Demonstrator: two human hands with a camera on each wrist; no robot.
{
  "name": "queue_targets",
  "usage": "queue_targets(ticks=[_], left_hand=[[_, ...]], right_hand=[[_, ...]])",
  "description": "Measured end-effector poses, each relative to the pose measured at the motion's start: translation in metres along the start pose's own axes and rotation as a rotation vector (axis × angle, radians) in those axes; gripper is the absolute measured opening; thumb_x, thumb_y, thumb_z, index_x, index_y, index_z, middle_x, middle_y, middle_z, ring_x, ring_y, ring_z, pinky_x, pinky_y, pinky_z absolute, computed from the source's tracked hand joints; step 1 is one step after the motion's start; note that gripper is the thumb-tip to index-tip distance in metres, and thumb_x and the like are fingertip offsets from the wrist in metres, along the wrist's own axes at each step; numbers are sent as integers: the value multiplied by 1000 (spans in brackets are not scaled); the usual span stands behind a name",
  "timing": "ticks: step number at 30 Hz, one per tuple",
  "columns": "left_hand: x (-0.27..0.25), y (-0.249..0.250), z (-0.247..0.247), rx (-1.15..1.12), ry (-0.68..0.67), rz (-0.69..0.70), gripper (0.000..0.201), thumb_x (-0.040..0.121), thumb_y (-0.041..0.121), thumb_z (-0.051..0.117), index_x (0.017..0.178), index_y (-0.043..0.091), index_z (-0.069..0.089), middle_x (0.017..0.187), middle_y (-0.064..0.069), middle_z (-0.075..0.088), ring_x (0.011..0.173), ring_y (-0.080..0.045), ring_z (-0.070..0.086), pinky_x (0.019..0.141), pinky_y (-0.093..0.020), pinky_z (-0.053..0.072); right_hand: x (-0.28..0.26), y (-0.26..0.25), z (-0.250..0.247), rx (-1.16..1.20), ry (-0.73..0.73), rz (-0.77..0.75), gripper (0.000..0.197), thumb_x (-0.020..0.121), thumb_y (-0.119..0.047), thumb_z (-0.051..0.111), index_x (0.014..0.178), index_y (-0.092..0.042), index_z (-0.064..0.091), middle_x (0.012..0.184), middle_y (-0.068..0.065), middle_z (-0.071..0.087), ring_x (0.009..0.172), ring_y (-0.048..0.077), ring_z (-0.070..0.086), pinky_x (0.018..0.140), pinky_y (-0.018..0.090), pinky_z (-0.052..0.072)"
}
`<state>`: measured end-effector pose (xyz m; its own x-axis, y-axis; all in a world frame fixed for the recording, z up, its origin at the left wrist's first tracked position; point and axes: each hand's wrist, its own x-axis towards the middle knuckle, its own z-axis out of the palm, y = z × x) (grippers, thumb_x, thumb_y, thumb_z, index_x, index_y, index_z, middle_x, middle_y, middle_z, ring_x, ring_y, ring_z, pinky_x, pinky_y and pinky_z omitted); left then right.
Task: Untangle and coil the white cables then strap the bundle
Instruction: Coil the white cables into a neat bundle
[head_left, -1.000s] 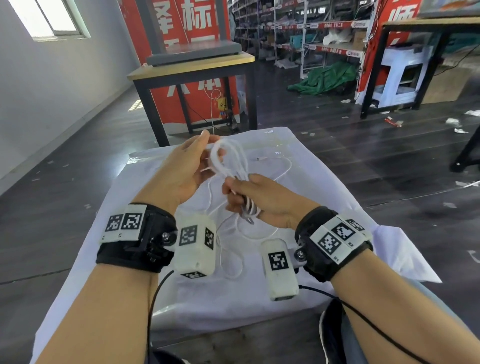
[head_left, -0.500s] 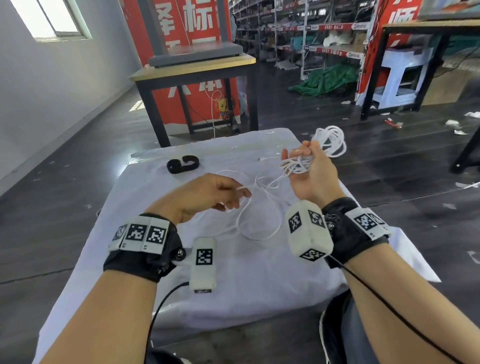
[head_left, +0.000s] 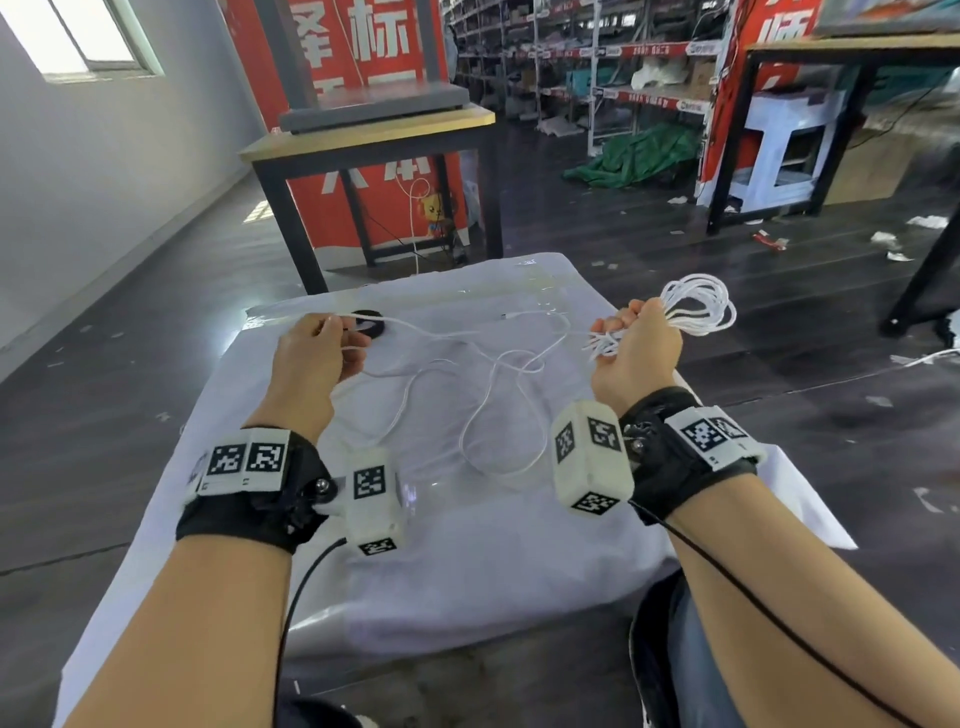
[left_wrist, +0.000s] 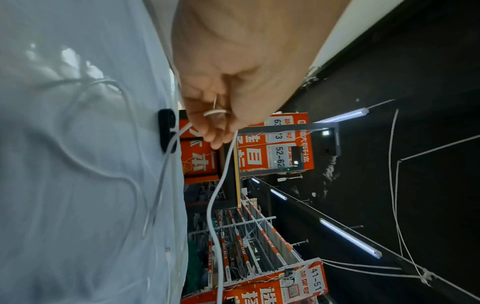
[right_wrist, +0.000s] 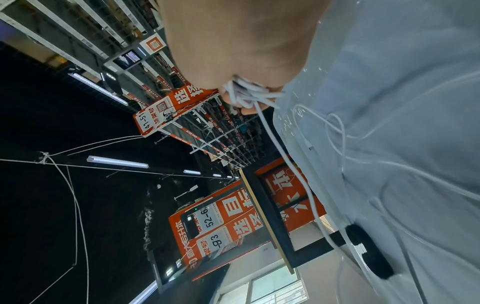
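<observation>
My right hand (head_left: 631, 343) is raised over the table's right edge and grips a coiled bundle of white cable (head_left: 696, 309), whose loops stick out past the fingers (right_wrist: 246, 92). My left hand (head_left: 324, 345) pinches a single strand of white cable (left_wrist: 215, 112) at the table's far left. That strand runs across to the right hand. Slack white cable loops (head_left: 493, 410) lie on the white cloth (head_left: 467, 545) between the hands. A black strap (head_left: 371, 318) lies on the cloth just beyond the left hand, partly hidden by it.
A wooden-topped table with black legs (head_left: 374, 135) stands behind the cloth-covered table. Red banners, warehouse shelving (head_left: 597, 52) and a second table (head_left: 831, 52) stand further back. Dark floor surrounds the work table, with litter at the right.
The hands have moved apart: the left hand slid to the far left along the strand, the right hand carried the coil further right. The strand between them is stretched out and the black strap is partly covered.
</observation>
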<state>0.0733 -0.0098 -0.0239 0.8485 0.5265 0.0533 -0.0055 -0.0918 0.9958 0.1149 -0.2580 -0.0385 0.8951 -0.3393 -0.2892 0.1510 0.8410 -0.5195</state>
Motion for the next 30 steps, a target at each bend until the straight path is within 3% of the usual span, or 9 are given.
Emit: queue_targets(ticks=[2, 5, 8, 11, 15, 19, 23, 27, 30], left_hand=[[7, 0, -9, 188, -19, 77, 26, 99, 8, 36, 102, 9, 61, 88, -6, 67, 67, -12, 56, 59, -20, 49], [12, 1, -19, 521, -1, 242, 37, 95, 3, 30, 109, 16, 62, 114, -5, 65, 97, -24, 59, 83, -32, 50], [5, 1, -11, 935, -79, 363, 51, 92, -7, 33, 134, 14, 53, 139, -6, 49, 123, -32, 45, 100, -36, 39], [-6, 3, 8, 968, -153, 585, 49, 92, -5, 41, 136, 14, 50, 147, -3, 43, 138, -23, 30, 112, -38, 28], [-25, 5, 34, 803, -444, 580, 37, 99, 13, 45, 133, 23, 54, 140, 8, 51, 126, -12, 49, 102, -20, 33], [-39, -8, 55, 849, -752, 567, 35, 97, 27, 53, 132, 27, 52, 136, 6, 56, 123, -14, 52, 103, -27, 37], [-45, -11, 56, 777, -863, 424, 15, 98, 32, 51, 102, 25, 64, 86, 9, 73, 82, 0, 64, 80, -26, 45], [-53, -6, 48, 837, -1025, 303, 19, 101, 32, 45, 106, 31, 63, 71, 8, 67, 60, -4, 62, 72, -20, 46], [-57, 4, 41, 779, -1102, 220, 25, 101, 25, 47, 118, 32, 63, 65, 7, 62, 58, -11, 54, 65, -13, 43]], right_hand=[[-1, 0, 2, -46, -20, -15, 26, 96, -7, 33, 72, -12, 40, 49, -3, 32, 41, 13, 29, 46, 24, 35], [-5, 4, 3, -82, -51, -3, 26, 96, -7, 34, 71, -12, 40, 53, -2, 31, 44, 13, 29, 48, 25, 34], [-10, 13, 2, -129, -81, 20, 28, 98, -9, 36, 70, -12, 42, 49, -3, 33, 43, 12, 31, 50, 25, 36], [-13, 21, 2, -171, -108, 46, 30, 99, -13, 36, 70, -12, 44, 44, -6, 34, 38, 11, 33, 49, 25, 37], [-17, 24, 5, -150, -143, 79, 30, 101, -13, 36, 71, -11, 44, 46, -4, 33, 38, 11, 32, 48, 25, 36], [-19, 26, 7, -141, -151, 107, 32, 101, -13, 38, 70, -10, 43, 45, -4, 35, 38, 10, 34, 50, 24, 42], [-17, 19, 7, -142, -97, 47, 29, 100, -11, 37, 71, -10, 43, 52, -1, 36, 41, 11, 38, 62, 28, 49], [-9, 7, 5, -113, -4, -85, 21, 100, -13, 34, 80, -10, 41, 62, 2, 36, 46, 13, 37, 68, 34, 54], [-3, 5, 1, -270, 2, -173, 18, 99, -16, 35, 84, -10, 43, 61, 1, 35, 45, 11, 35, 53, 26, 49]])
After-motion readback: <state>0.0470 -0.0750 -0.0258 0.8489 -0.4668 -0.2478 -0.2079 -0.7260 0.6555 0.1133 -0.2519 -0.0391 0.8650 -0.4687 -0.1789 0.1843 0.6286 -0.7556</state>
